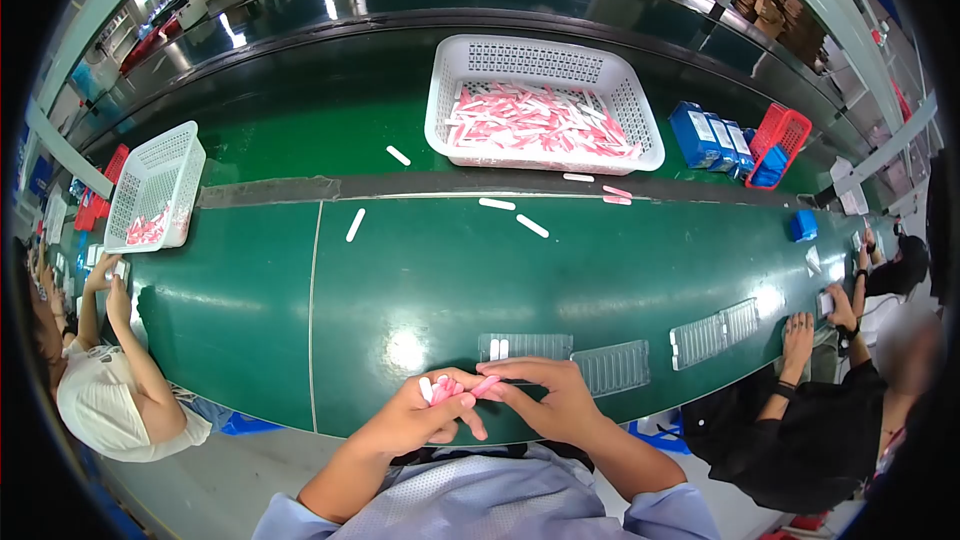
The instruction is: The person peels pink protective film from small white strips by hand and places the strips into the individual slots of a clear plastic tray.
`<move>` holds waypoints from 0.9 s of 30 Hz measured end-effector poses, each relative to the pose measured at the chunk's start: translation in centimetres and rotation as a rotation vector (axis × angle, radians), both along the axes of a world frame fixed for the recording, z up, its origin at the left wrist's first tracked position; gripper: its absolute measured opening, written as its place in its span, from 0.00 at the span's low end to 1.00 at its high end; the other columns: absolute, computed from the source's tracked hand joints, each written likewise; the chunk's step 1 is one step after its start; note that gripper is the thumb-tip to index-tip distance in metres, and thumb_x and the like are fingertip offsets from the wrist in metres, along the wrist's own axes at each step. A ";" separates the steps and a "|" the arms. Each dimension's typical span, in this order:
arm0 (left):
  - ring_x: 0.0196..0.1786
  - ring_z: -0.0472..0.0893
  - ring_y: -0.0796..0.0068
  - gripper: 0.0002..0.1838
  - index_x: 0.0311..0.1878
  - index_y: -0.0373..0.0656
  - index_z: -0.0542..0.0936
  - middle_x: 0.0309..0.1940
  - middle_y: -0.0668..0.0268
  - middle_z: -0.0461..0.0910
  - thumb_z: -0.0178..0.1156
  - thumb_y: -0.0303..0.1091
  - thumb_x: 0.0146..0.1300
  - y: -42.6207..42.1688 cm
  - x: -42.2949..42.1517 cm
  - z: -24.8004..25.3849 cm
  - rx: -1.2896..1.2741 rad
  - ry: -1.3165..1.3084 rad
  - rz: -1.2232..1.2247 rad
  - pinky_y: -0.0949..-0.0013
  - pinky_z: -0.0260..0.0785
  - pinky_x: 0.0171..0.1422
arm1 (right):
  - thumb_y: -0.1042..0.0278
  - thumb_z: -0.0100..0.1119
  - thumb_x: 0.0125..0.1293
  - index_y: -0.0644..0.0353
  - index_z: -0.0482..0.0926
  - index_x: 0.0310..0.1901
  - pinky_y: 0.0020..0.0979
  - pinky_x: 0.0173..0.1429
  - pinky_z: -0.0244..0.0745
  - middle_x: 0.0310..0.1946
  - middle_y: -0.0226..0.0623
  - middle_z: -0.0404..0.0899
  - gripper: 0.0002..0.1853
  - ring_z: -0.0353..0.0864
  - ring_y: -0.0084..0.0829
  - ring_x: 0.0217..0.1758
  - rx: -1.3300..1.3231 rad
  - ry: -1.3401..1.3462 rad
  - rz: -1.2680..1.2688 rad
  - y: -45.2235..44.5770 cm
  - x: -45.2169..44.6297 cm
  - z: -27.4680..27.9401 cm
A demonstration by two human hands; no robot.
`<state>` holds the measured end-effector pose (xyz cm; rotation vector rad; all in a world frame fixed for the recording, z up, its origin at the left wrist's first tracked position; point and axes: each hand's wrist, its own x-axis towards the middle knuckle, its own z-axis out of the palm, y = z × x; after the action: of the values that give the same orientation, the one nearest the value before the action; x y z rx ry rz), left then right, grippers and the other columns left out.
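Observation:
Close to my body at the table's front edge, my left hand point(415, 417) is closed around a small bunch of pink and white sticks point(440, 390), flat with rounded ends. My right hand point(550, 398) meets it and pinches one pink stick point(486, 386) between thumb and fingers. Just beyond my hands lies a clear plastic tray point(545, 345) with a few white sticks point(498, 348) in its left end. Its ribbed other half point(612, 368) lies to the right, near my right hand. What the sticks are for cannot be made out.
A white basket point(545, 157) full of pink and white sticks stands ahead; another basket point(187, 180) is left. Loose sticks point(532, 226) lie on the green table point(230, 310). Another clear tray point(714, 334), blue boxes point(695, 135) and a red basket point(780, 130) are right. Co-workers sit both sides.

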<state>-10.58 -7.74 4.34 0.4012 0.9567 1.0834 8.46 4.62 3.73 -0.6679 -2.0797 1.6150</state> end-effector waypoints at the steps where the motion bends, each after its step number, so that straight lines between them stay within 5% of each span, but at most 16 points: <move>1: 0.39 0.88 0.72 0.11 0.59 0.37 0.78 0.55 0.54 0.82 0.53 0.26 0.79 -0.2 0.2 -0.4 -0.001 -0.001 0.002 0.79 0.55 0.21 | 0.71 0.64 0.70 0.60 0.83 0.59 0.37 0.58 0.81 0.51 0.43 0.88 0.17 0.88 0.42 0.52 0.063 0.015 0.030 0.1 0.1 0.1; 11: 0.36 0.87 0.72 0.11 0.57 0.35 0.78 0.52 0.49 0.85 0.57 0.30 0.77 -0.1 0.1 -1.5 -0.012 -0.051 0.023 0.79 0.55 0.20 | 0.78 0.57 0.70 0.58 0.80 0.64 0.35 0.52 0.80 0.50 0.44 0.86 0.21 0.87 0.40 0.46 -0.010 -0.070 0.148 0.4 0.4 1.1; 16: 0.36 0.88 0.71 0.13 0.59 0.35 0.78 0.53 0.48 0.85 0.58 0.31 0.77 0.1 0.4 -1.3 -0.048 -0.103 0.038 0.80 0.55 0.20 | 0.77 0.62 0.70 0.60 0.86 0.52 0.28 0.44 0.76 0.40 0.39 0.87 0.12 0.84 0.27 0.39 -0.032 0.177 -0.207 0.3 0.4 0.0; 23: 0.36 0.87 0.73 0.16 0.62 0.35 0.79 0.52 0.49 0.85 0.59 0.32 0.76 -0.3 0.7 -0.7 -0.056 -0.069 0.004 0.80 0.55 0.20 | 0.78 0.72 0.62 0.61 0.88 0.37 0.26 0.35 0.71 0.30 0.35 0.85 0.03 0.78 0.23 0.30 -0.031 0.010 -0.114 1.5 1.1 0.6; 25: 0.35 0.87 0.73 0.16 0.62 0.34 0.79 0.52 0.49 0.85 0.59 0.32 0.76 -0.7 0.3 -0.8 -0.044 -0.061 0.005 0.80 0.54 0.20 | 0.78 0.74 0.58 0.59 0.88 0.33 0.27 0.35 0.71 0.27 0.33 0.83 0.04 0.77 0.25 0.27 0.274 0.128 -0.435 2.4 1.2 0.9; 26: 0.35 0.87 0.74 0.16 0.62 0.34 0.79 0.51 0.49 0.85 0.59 0.31 0.76 -0.8 0.1 -0.9 -0.059 -0.033 0.052 0.80 0.54 0.20 | 0.74 0.76 0.56 0.55 0.89 0.36 0.30 0.34 0.69 0.26 0.30 0.80 0.07 0.75 0.29 0.26 0.577 0.090 -0.382 3.2 1.7 0.3; 27: 0.35 0.86 0.74 0.16 0.62 0.33 0.79 0.51 0.49 0.86 0.59 0.31 0.76 -0.9 -0.1 -1.0 -0.073 -0.004 0.099 0.80 0.53 0.20 | 0.74 0.76 0.56 0.55 0.89 0.36 0.30 0.34 0.69 0.26 0.30 0.80 0.07 0.75 0.29 0.26 0.580 0.092 -0.384 3.5 2.1 0.1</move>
<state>-10.66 -8.68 3.37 0.2941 1.0181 1.1346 10.52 8.11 3.87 -0.7064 -2.0483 0.7667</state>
